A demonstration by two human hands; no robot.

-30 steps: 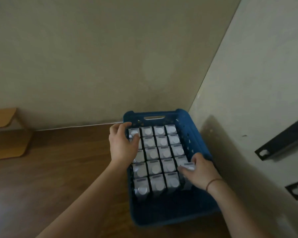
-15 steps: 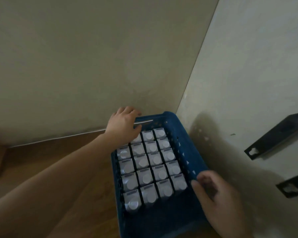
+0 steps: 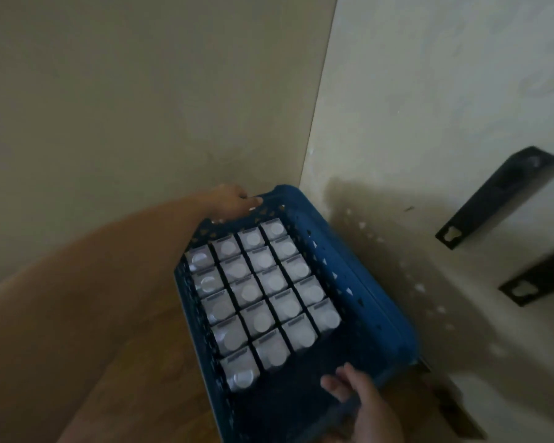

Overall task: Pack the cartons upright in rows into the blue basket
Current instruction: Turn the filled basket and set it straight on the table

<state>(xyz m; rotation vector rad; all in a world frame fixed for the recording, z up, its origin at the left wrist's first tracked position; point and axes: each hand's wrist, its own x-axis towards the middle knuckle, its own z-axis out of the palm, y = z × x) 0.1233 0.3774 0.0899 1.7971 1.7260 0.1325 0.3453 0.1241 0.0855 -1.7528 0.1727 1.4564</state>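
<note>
Roughly, left to right:
Floor point(image 3: 147, 362): brown wood, seen under the left forearm.
Left hand point(image 3: 229, 203): fingers curled over the far rim of the blue basket, closed on it.
Blue basket point(image 3: 375, 302): set in the wall corner, tilted in view, gripped at both ends.
Cartons point(image 3: 263, 298): packed upright in rows of four, five rows seen, near strip left bare.
Right hand point(image 3: 362, 407): near rim clasped, fingers inside; image blurred.
Black brackets point(image 3: 496, 199): fixed on the right wall.
</note>
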